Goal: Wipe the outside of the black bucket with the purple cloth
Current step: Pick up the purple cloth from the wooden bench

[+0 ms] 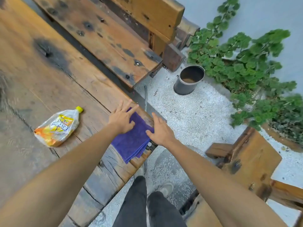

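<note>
Both hands rest flat and open on the folded purple cloth [132, 138] at the table [41, 82] edge, the left hand [122, 119] gripping nothing, the right hand [159, 130] likewise. Best to pinch all layers together before lifting, then carry it to the black bucket [188, 80] standing well apart on the gravel [196, 115].

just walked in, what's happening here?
A person stands at the edge of a wooden table with both hands on a folded purple cloth lying at the table's edge. The left hand rests flat on top of it; the right hand touches its right edge. The cloth is not lifted. The black bucket stands on the gravel beyond the table, untouched, so no wiping is under way. A yellow-capped bottle lies on its side on the table.
</note>
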The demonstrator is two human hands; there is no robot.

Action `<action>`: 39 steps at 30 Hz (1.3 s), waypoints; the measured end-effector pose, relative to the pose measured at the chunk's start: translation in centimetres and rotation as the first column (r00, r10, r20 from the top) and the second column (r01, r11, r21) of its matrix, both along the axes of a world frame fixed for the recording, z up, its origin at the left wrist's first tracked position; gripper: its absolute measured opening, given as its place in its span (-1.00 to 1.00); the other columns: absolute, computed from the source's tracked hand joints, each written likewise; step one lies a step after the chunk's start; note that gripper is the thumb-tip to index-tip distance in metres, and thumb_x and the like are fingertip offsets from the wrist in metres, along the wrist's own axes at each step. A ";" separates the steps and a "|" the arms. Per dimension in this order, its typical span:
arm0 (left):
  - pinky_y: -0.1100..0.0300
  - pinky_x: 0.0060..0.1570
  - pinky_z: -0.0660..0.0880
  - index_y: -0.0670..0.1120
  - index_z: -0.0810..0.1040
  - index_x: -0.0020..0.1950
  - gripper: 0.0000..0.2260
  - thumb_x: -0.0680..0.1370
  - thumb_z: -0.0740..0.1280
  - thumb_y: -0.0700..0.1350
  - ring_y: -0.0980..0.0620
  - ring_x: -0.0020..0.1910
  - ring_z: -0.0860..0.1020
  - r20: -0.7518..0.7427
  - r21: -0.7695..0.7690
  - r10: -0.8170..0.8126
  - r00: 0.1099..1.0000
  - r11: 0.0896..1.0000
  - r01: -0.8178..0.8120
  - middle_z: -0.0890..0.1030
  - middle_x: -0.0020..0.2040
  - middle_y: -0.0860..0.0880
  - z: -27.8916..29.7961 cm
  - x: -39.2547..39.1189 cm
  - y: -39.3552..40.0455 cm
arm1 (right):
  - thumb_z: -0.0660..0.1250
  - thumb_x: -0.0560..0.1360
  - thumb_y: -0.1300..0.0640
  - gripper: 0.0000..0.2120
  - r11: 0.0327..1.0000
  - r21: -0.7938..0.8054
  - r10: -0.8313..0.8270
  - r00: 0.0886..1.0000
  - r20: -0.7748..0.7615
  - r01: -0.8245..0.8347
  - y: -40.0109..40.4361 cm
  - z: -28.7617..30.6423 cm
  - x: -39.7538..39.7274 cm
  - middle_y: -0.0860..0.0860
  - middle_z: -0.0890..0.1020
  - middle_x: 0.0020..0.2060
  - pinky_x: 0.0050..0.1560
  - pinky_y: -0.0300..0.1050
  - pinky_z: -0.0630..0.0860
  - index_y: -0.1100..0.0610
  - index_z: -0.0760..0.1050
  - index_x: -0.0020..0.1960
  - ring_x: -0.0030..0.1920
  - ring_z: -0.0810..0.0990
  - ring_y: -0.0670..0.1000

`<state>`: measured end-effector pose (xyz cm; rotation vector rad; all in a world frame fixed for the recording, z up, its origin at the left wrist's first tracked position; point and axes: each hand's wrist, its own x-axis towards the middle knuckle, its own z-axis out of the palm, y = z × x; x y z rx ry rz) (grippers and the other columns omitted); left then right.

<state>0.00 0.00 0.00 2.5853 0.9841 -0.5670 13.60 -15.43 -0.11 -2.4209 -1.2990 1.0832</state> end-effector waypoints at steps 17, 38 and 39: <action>-0.03 0.10 0.48 -0.09 0.37 0.44 -0.48 0.47 0.30 -0.29 -0.25 0.24 0.50 -0.007 -0.108 0.128 0.992 0.986 -0.128 0.46 0.23 -0.19 -3.0 2.9 2.7 | 0.44 0.50 0.07 -0.81 0.992 -0.110 -0.066 0.998 0.016 0.068 2.4 -2.9 -1.6 0.14 0.65 0.09 0.03 -0.06 0.51 0.13 0.47 -0.01 0.13 0.64 0.19; 0.13 -0.21 0.39 -0.06 0.60 -0.18 -0.92 0.43 0.34 -0.23 -0.12 -0.14 0.57 0.160 -0.211 -0.197 0.967 0.950 0.228 0.62 -0.26 -0.05 3.7 21.6 2.2 | 0.30 0.58 0.12 -0.91 0.981 0.038 -0.190 0.982 -0.011 0.190 -4.4 2.3 19.3 0.14 0.68 -0.10 -0.09 -0.01 0.51 0.05 0.58 0.00 -0.03 0.64 0.23; 0.14 -0.22 0.40 -0.08 0.65 -0.15 -0.88 0.45 0.33 -0.25 -0.10 -0.14 0.59 0.167 -0.202 -0.207 0.964 0.950 0.239 0.66 -0.24 -0.06 4.0 23.0 1.8 | 0.30 0.59 0.13 -0.89 0.980 0.044 -0.194 0.981 0.008 0.194 -4.7 2.4 20.8 0.14 0.68 -0.12 -0.11 -0.02 0.51 0.04 0.61 -0.01 -0.05 0.64 0.22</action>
